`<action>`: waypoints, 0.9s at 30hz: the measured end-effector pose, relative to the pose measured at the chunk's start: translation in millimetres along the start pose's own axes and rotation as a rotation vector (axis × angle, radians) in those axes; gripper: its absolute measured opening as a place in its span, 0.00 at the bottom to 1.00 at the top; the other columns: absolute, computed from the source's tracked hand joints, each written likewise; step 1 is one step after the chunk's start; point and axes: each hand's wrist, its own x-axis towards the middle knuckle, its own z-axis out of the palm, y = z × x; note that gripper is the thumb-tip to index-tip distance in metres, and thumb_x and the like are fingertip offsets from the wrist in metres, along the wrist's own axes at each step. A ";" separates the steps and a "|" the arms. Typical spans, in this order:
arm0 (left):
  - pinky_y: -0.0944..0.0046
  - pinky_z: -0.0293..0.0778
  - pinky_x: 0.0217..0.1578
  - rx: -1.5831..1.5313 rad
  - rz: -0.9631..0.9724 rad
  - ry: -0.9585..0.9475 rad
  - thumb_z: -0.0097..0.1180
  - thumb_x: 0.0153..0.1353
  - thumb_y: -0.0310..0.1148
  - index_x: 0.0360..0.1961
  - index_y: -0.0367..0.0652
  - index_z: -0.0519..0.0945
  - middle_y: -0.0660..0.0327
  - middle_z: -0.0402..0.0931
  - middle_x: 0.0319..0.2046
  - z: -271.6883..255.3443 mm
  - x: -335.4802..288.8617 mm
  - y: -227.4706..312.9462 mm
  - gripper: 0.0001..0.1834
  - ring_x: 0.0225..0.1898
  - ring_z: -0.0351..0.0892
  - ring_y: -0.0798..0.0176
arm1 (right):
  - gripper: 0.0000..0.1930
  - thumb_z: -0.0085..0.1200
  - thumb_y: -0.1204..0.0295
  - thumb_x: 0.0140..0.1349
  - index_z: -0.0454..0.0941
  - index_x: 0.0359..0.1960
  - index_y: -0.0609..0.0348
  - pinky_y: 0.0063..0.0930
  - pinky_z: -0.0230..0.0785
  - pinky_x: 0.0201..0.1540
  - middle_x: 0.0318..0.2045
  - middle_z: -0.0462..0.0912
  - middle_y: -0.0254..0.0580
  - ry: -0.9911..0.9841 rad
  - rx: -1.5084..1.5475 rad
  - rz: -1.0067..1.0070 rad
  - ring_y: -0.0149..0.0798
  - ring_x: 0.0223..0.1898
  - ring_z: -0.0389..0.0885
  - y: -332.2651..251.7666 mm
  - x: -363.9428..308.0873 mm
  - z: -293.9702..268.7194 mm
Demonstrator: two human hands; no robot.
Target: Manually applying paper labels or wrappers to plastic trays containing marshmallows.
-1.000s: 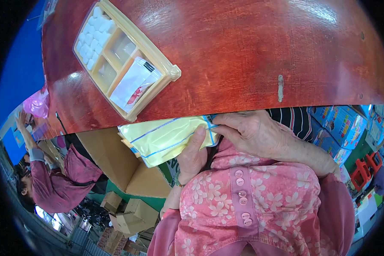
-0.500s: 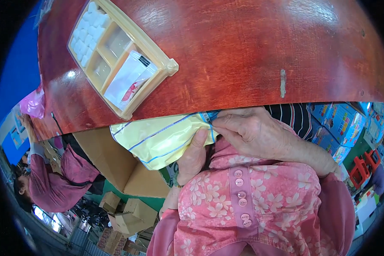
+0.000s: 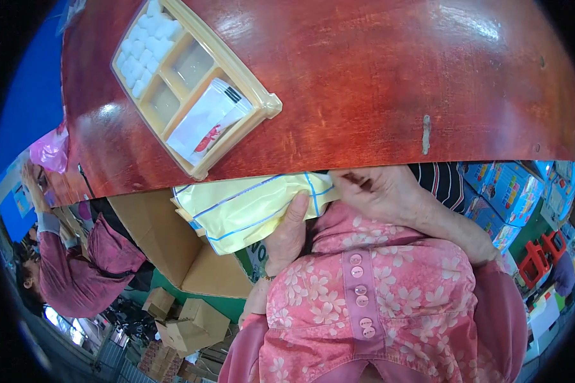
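My left hand [image 3: 289, 231] is closed on a limp stack of yellow plastic bags [image 3: 246, 210] with blue lines, its thumb pressed on top. Layered edges show at the stack's left end. The bags lie just below the table's near edge, in front of my body. At their right end my right hand [image 3: 378, 191] has its fingers curled and pinched against the corner; part of the fingertips is hidden. On the table at the left sits a cream compartment tray [image 3: 236, 67], holding white rounded pieces [image 3: 148, 48] and printed white sachets [image 3: 209, 121].
The red-brown table [image 3: 364, 83] spans the far side. Below it at left stands an open cardboard box [image 3: 217, 274], with smaller cartons [image 3: 198, 325] on the floor. Blue printed boxes [image 3: 501, 191] are stacked at right. Another person [image 3: 86, 274] works at far left by a pink bag [image 3: 51, 150].
The dark blue patch at the bags' right end no longer shows. My right fingers have shifted slightly, and the layered left edges now show. The tray appears a little lower and further right.
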 end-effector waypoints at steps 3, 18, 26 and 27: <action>0.63 0.68 0.51 -0.020 0.090 0.105 0.60 0.58 0.27 0.50 0.37 0.72 0.57 0.74 0.46 -1.7 2.5 -5.3 0.19 0.47 0.73 0.62 | 0.13 0.58 0.74 0.56 0.76 0.43 0.60 0.34 0.69 0.48 0.36 0.81 0.34 0.256 0.205 0.137 0.32 0.39 0.79 -3.6 -1.7 0.4; 0.51 0.72 0.42 1.439 0.242 0.132 0.47 0.48 0.19 0.55 0.46 0.72 0.42 0.75 0.44 -12.5 31.2 -6.1 0.29 0.42 0.75 0.38 | 0.19 0.37 0.64 0.68 0.65 0.57 0.56 0.41 0.63 0.59 0.55 0.70 0.44 0.913 1.041 -0.325 0.44 0.55 0.70 55.6 -42.4 -145.0; 0.51 0.70 0.41 1.746 0.736 0.142 0.48 0.53 0.24 0.40 0.39 0.78 0.49 0.77 0.38 -20.6 72.7 -32.2 0.13 0.41 0.76 0.45 | 0.09 0.48 0.75 0.62 0.74 0.41 0.68 0.37 0.69 0.49 0.42 0.79 0.48 1.322 1.091 -0.442 0.42 0.46 0.76 99.9 -177.7 -214.5; 0.54 0.67 0.48 1.475 0.731 0.240 0.45 0.59 0.27 0.43 0.39 0.77 0.50 0.77 0.42 -55.3 94.8 -56.5 0.13 0.47 0.74 0.49 | 0.09 0.49 0.76 0.61 0.74 0.40 0.68 0.35 0.68 0.45 0.39 0.79 0.48 1.254 1.085 -0.464 0.42 0.43 0.76 104.9 -189.8 -215.8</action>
